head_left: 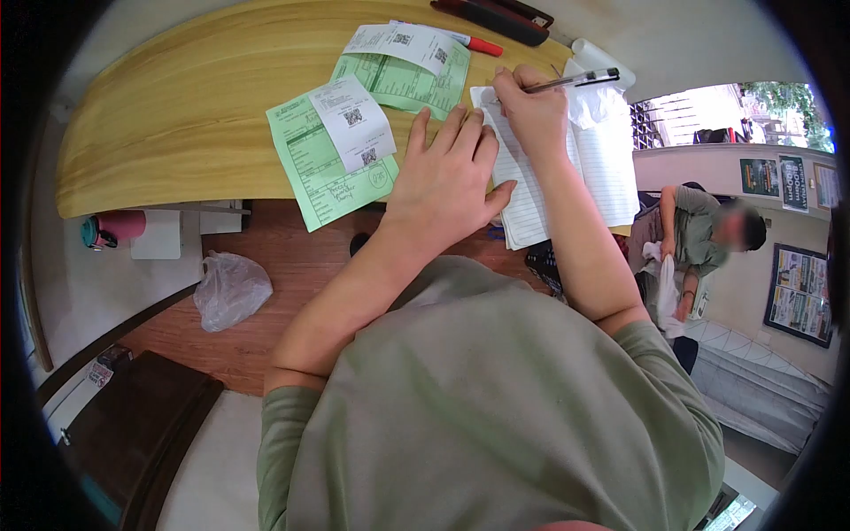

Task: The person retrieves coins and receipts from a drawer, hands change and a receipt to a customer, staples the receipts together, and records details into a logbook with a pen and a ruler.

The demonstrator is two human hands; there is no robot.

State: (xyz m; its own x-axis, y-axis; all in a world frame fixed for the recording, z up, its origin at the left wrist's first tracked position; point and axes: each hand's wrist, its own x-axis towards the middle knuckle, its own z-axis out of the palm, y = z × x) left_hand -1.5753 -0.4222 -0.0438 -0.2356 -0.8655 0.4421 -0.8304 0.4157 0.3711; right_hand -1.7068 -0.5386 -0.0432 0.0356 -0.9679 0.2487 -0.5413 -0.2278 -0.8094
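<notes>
My right hand (536, 111) is closed around a pen (575, 80), its tip hidden behind my fingers near the top of the left page. Beneath it lies an open lined notebook (606, 177). My left hand (447, 177) rests flat with fingers spread, its thumb on the notebook's left edge and its fingertips on the table. Left of that hand is a green form (310, 181) with handwriting and a white printed receipt (350, 111) on top. Farther back, a second green form (452, 84) lies under another receipt (398, 40).
The wooden table (177, 106) curves to the left. A red-capped marker (482, 46) and a dark case (496, 18) lie at the back. A plastic bag (232, 290) is on the floor, and a pink tumbler (124, 226) stands at left. Another person (699, 230) holds white cloth at right.
</notes>
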